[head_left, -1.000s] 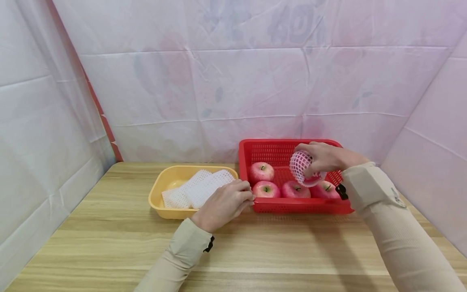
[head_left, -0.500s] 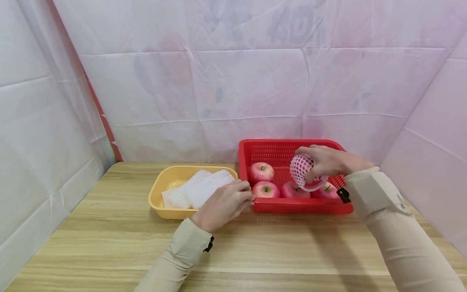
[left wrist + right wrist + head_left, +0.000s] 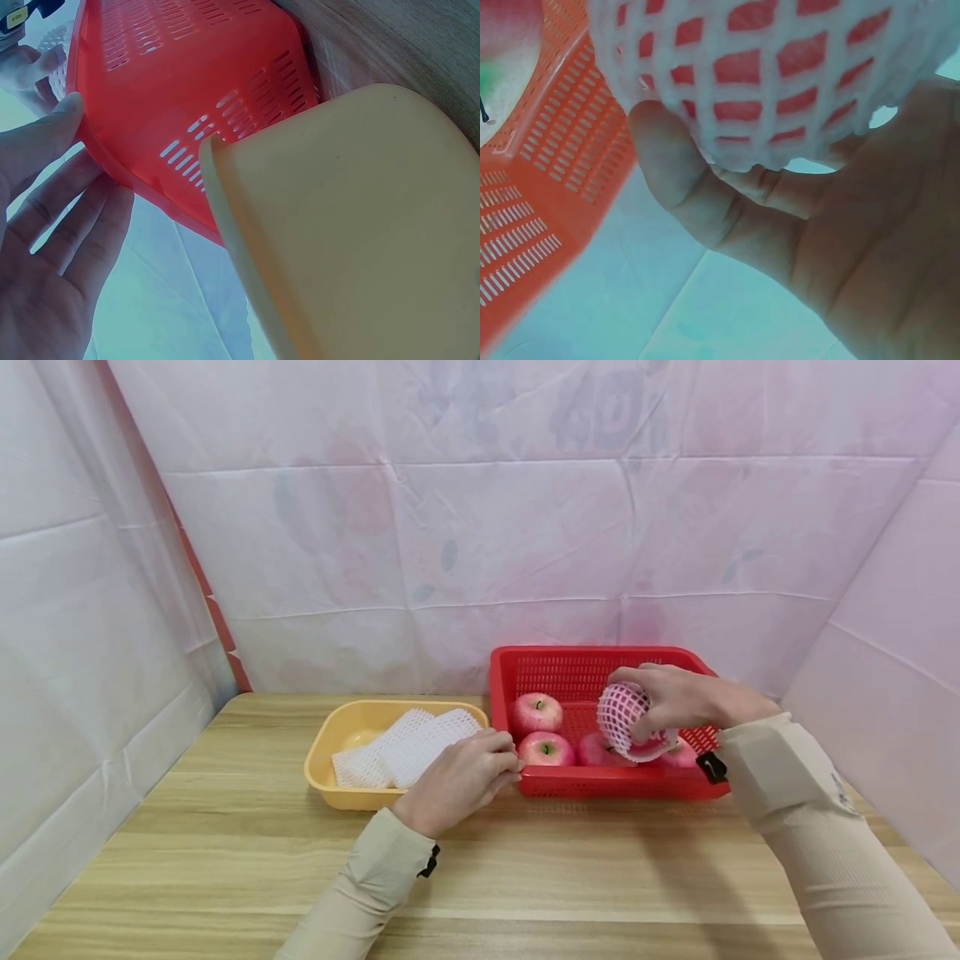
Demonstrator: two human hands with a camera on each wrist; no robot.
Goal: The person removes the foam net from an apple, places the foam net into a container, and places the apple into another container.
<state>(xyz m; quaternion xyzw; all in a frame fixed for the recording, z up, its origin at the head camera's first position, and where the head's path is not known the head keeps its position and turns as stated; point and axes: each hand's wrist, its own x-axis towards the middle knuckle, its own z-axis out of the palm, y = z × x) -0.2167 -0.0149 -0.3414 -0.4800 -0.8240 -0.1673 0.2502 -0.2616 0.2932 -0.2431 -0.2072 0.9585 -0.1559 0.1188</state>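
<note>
My right hand point(image 3: 675, 695) grips an apple in a white foam net point(image 3: 624, 714), held over the front right part of the red basket point(image 3: 622, 782). In the right wrist view, the foam net point(image 3: 739, 82) stretches round the red skin, with the thumb pressed against it. My left hand point(image 3: 461, 781) holds the basket's front left corner; in the left wrist view its thumb and fingertips meet the rim point(image 3: 112, 176). Bare apples sit in the basket: one at back left point(image 3: 537, 713), one at front left point(image 3: 547, 749). Two more are partly hidden behind the netted apple.
Beside the basket on the left stands a yellow tray point(image 3: 318, 768) with several white foam nets point(image 3: 427, 747) in it. Both containers rest on a wooden table point(image 3: 525, 877). A pale printed cloth point(image 3: 450, 543) hangs behind, and more cloth encloses the sides.
My right hand has shifted slightly right and toward me with the netted apple, which now covers more of the front apples. The left hand stays at the basket's corner.
</note>
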